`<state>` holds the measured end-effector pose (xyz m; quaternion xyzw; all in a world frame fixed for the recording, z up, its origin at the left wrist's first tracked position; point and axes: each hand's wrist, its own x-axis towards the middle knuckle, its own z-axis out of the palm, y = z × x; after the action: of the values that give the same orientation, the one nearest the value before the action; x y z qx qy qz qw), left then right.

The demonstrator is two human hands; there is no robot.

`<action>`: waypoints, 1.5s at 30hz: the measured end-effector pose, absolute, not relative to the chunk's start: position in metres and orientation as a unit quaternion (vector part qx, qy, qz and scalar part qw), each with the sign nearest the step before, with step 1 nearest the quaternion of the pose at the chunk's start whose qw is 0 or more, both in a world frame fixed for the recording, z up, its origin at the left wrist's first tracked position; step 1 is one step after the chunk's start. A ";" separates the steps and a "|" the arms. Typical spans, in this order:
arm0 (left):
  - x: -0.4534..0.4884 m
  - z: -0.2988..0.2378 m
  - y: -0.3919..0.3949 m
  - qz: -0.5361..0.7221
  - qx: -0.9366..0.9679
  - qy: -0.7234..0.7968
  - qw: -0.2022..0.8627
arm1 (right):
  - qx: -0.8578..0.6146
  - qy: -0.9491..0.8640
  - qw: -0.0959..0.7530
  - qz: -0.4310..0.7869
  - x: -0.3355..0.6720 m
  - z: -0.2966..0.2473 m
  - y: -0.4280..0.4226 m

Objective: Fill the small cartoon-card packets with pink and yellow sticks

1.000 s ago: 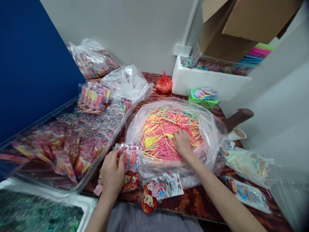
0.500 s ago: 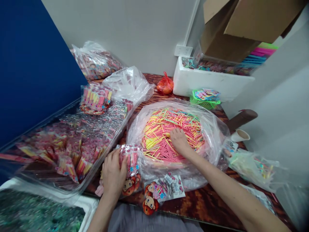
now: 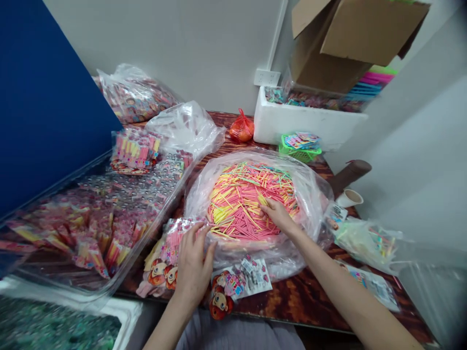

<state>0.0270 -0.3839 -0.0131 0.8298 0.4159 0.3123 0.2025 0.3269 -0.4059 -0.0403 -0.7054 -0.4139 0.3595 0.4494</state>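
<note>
A large clear plastic bag point(image 3: 199, 194) lies opened out, full of thin pink, yellow and green sticks point(image 3: 251, 226). Over the middle of the heap, my right hand point(image 3: 275, 214) pinches a few short yellow sticks point(image 3: 261, 198). My left hand point(image 3: 195, 260) has its fingers apart, partly covering a stack of filled packets point(image 3: 173, 248) with red-haired cartoon heads. Whether its palm touches them is hidden. Close to its right lie flat printed packets point(image 3: 251, 279) with the same cartoon figure, by the table's front edge.
On the left stands a clear tray point(image 3: 146, 248) of filled packets. Behind are a tied red bag point(image 3: 241, 127), a green basket point(image 3: 301, 153) and a white foam box point(image 3: 306, 119) under a cardboard box point(image 3: 361, 34). A paper cup point(image 3: 350, 198) stands right.
My left hand has moved right off the stack's middle and spread its fingers. My right hand has lifted slightly from the heap with yellow sticks showing in its fingers. The view shifted.
</note>
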 end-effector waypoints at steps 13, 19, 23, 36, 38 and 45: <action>0.115 -0.023 -0.390 0.331 0.823 0.291 0.359 | -0.550 -0.419 0.520 0.502 0.258 -0.049 -0.446; 0.116 -0.026 -0.405 0.308 0.839 0.270 0.360 | -0.604 -0.420 0.561 0.379 0.250 -0.057 -0.467; 0.084 -0.032 -0.415 0.262 0.863 0.317 0.293 | -0.646 -0.392 0.563 0.335 0.253 -0.073 -0.483; 0.066 -0.072 -0.434 0.231 0.893 0.316 0.223 | -0.645 -0.414 0.570 0.297 0.250 -0.079 -0.492; 0.064 -0.072 -0.433 0.248 0.891 0.307 0.223 | -0.642 -0.418 0.570 0.297 0.250 -0.080 -0.493; 0.062 -0.069 -0.431 0.233 0.897 0.293 0.234 | -0.638 -0.421 0.574 0.292 0.249 -0.085 -0.495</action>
<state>0.0618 -0.4309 -0.0693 0.8974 0.2929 0.2328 0.2338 0.2493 -0.4947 -0.0851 -0.6381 -0.4211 0.2925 0.5744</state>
